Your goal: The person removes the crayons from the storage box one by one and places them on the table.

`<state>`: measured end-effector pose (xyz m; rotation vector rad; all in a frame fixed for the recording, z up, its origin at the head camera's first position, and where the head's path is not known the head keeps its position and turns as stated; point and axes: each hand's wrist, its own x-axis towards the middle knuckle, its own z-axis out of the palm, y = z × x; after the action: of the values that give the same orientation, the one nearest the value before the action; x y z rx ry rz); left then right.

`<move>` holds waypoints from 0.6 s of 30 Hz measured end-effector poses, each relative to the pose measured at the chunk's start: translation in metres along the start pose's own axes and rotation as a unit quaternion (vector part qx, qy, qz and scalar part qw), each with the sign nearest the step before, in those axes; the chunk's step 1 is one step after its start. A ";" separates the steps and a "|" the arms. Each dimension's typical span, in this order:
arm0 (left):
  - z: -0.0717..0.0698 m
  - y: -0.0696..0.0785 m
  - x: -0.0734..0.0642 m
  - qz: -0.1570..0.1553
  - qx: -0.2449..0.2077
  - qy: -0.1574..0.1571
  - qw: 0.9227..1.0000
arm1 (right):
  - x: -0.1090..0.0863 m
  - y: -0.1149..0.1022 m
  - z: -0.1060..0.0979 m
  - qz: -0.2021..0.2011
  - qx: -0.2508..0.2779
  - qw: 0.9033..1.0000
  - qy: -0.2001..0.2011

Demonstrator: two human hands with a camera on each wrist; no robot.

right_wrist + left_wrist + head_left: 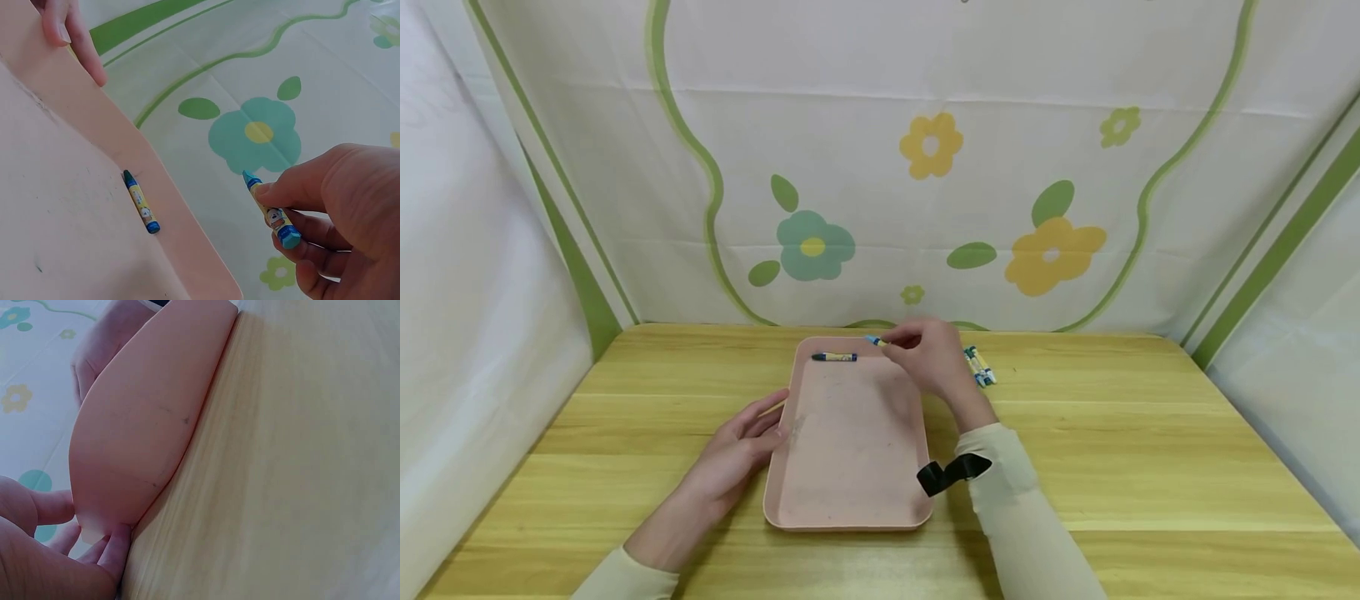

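Note:
A pink rectangular tray point(850, 450) lies on the wooden table. My left hand point(741, 454) grips its left side, with the thumb at the rim and fingers against the outer wall in the left wrist view. Above the tray's far right part, my right hand point(928, 358) pinches a light blue crayon point(275, 215) with a yellow wrapper between thumb and fingers. A dark green crayon point(834, 357) with a yellow and blue wrapper lies inside the tray along its far end. The right hand is apart from that crayon and from the tray floor.
Several more crayons point(979, 367) lie close together on the table right of the tray, partly hidden by my right hand and wrist. A white cloth backdrop point(865, 167) with printed flowers stands behind the table point(1120, 467). A black strap point(953, 473) circles my right wrist.

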<state>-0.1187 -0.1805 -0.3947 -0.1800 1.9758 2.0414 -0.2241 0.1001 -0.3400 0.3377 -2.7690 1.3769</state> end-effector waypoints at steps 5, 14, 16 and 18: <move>0.000 0.000 -0.001 0.000 0.004 0.003 1.000 | 0.002 0.011 -0.007 -0.007 -0.006 1.000 0.015; 0.000 -0.001 -0.001 0.000 0.007 0.003 1.000 | 0.006 0.033 -0.027 0.015 0.014 0.999 0.038; 0.001 -0.001 -0.001 -0.002 0.007 0.003 1.000 | 0.007 0.040 -0.031 0.023 0.012 0.999 0.043; 0.001 -0.001 -0.001 -0.004 0.007 0.003 1.000 | 0.007 0.047 -0.034 0.033 0.014 0.998 0.046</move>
<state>-0.1176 -0.1797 -0.3957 -0.1907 1.9902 2.0238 -0.2429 0.1532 -0.3549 0.1785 -2.7118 1.4087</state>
